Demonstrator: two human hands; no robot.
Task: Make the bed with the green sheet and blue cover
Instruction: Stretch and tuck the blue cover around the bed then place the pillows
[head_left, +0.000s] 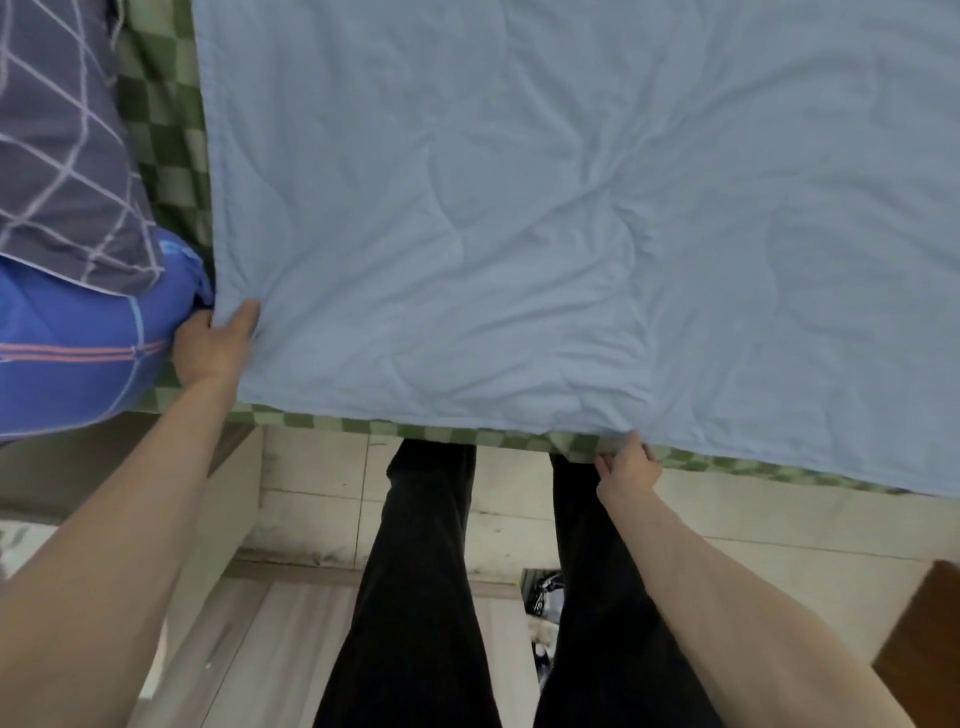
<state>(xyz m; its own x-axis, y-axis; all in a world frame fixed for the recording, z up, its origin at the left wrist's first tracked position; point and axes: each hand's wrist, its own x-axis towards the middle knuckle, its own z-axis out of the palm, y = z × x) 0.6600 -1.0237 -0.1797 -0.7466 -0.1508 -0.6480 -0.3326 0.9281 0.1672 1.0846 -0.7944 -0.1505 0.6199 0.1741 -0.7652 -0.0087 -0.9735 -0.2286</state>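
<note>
**Cover alignment at the near edge — risks**

The cover (519, 208) lies spread over most of the bed, on top of the sheet (171, 135). The sheet shows as a checked green strip along the left side and as a thin band under the cover's near edge.

The left hand (213, 348) grips the cover's near-left corner, thumb on top, fingers out of sight beneath the cloth. The right hand (626, 467) pinches the near hem, fingers curled round the edge, with creases fanning out from that point.

Probable faults from this position:

- Uneven pull. The two hands hold at different heights on the bed; a harder tug from one would likely skew the hem and leave the green band wider at one end.
- Sheet drag. The right hand sits just at the sheet's edge and may have caught it too — this cannot be told. If so, a pull could draw the sheet off the mattress.
- Pillow snag. The blue pillow (78, 353) touches the left corner, with the grey pillow (57, 156) lying on it; a corner swung leftward would probably bunch against them.
- Trapped creases. Wrinkles across the middle are likely to remain if the cover is released without tension.
</note>
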